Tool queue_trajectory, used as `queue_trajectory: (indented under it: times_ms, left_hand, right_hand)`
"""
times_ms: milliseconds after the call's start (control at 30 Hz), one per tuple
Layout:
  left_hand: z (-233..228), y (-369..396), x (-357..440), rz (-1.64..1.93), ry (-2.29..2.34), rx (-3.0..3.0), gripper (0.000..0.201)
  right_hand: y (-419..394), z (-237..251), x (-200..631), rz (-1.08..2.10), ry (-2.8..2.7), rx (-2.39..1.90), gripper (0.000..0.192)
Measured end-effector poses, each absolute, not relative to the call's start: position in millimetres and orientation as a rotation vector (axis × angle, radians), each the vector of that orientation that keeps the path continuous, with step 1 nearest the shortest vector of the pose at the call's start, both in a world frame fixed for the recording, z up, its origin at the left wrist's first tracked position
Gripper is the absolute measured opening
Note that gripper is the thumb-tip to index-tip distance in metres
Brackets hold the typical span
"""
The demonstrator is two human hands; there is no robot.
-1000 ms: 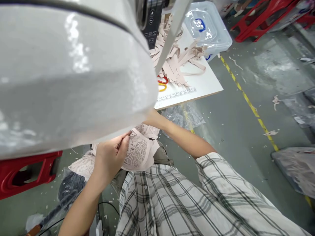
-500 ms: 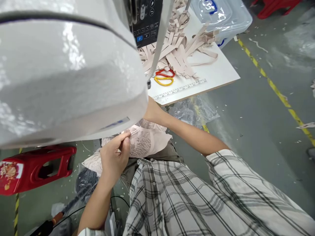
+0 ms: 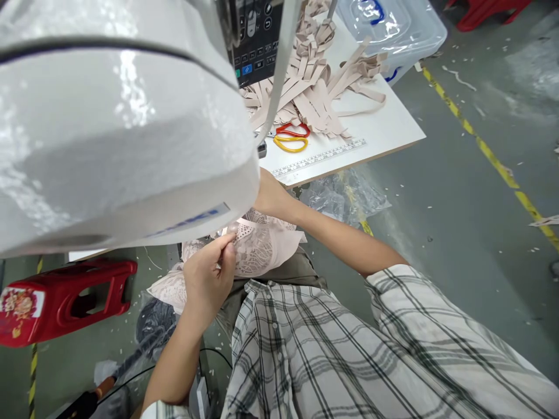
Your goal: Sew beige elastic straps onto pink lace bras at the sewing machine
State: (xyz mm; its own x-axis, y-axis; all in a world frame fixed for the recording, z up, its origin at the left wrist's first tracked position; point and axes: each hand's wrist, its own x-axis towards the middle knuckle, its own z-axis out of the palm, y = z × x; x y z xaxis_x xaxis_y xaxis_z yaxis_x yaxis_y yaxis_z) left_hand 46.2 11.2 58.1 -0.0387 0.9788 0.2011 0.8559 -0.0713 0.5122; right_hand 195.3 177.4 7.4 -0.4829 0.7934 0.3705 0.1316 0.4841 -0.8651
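the lace point(image 3: 255, 253), pale pink with a plain band along its near side, is between the 2 hands, in front of the plaid shirt point(image 3: 301, 343) and over the dark trousers point(image 3: 279, 270). its far part is hidden behind the white machine point(image 3: 131, 145), which fills the upper left of the view.

the left hand point(image 3: 207, 279) pinches the lace's edge between thumb and forefinger, right by the machine's lower rim, the other fingers curled in. more lace shows on the far side of that wrist, hanging lower. the right hand point(image 3: 269, 196) goes in behind the machine's end; its fingers are covered, so i cannot tell whether they grip or lie flat.

beyond the right hand is the white bench point(image 3: 388, 131). on it are a heap of beige strips point(image 3: 314, 102), scissors point(image 3: 292, 144) with 1 red and 1 yellow loop, and a ruler point(image 3: 321, 158) near the front edge. a clear tub point(image 3: 397, 35) is just beside the bench. a red stool point(image 3: 94, 297) stands at the left.
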Motion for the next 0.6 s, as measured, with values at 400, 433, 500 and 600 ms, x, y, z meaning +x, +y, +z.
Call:
queue_trajectory:
  times_ms: [400,433,500,600]
  left_hand:
    - [40,5,38,0.887,2.145,2.091,0.032]
    - [39,5,45,0.932,2.133,2.184,0.033]
    - [38,6,60,0.920,2.065,2.343,0.040]
    - [37,5,79,0.743,2.038,2.389,0.054]
  right_hand:
    - [172,14,204,1.047,-1.897,-0.775,0.014]
    - [171,14,204,1.050,-1.894,-0.780,0.015]
    - [168,14,204,1.049,-1.880,-0.798,0.016]
    - [165,12,202,1.032,-1.878,-0.827,0.016]
